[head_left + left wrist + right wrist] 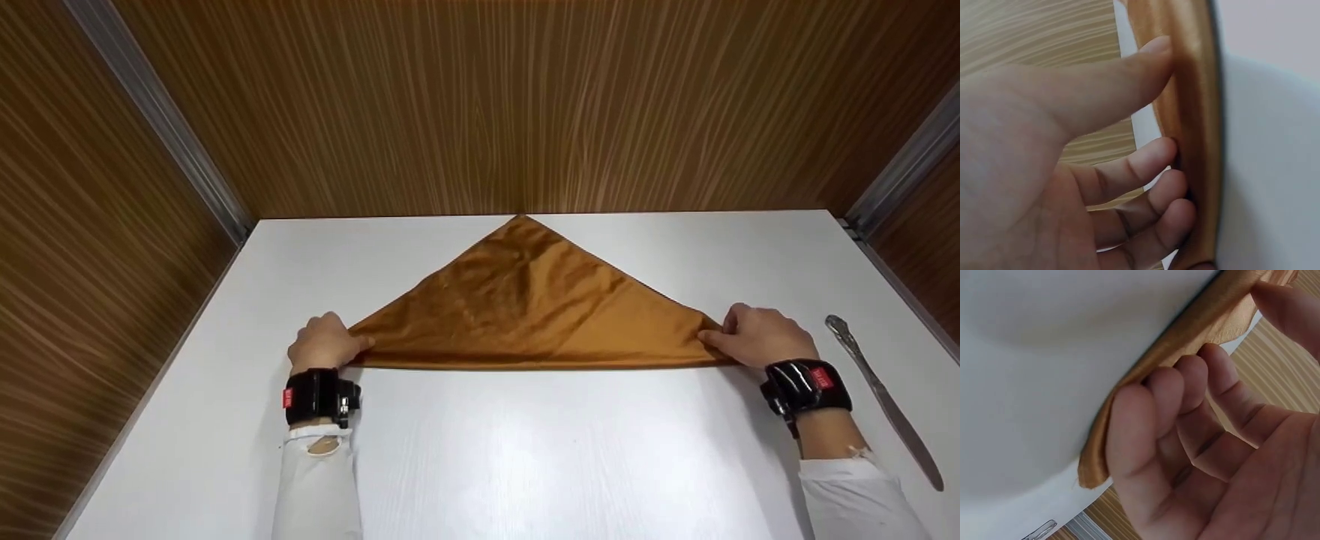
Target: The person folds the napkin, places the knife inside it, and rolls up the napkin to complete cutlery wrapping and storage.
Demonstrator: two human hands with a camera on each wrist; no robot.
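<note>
Satin cloth (525, 307), golden-brown, triangle-folded, flat; both hands pinching its side corners

Hand (1196, 455): right, fingers (1134, 433) curled against the cloth's corner
Cloth (1185, 337): orange-brown, folded edge lying on the worktop
Worktop (1044, 371): white
Background: striped wood panel

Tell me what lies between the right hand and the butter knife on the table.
Nothing: between the right hand and the knife, the head view shows bare white table.

The cloth (529, 307) lies on the table (525, 450), spanning between both hands' grips. A knife (885, 401) lies outside the right hand (757, 335).
</note>
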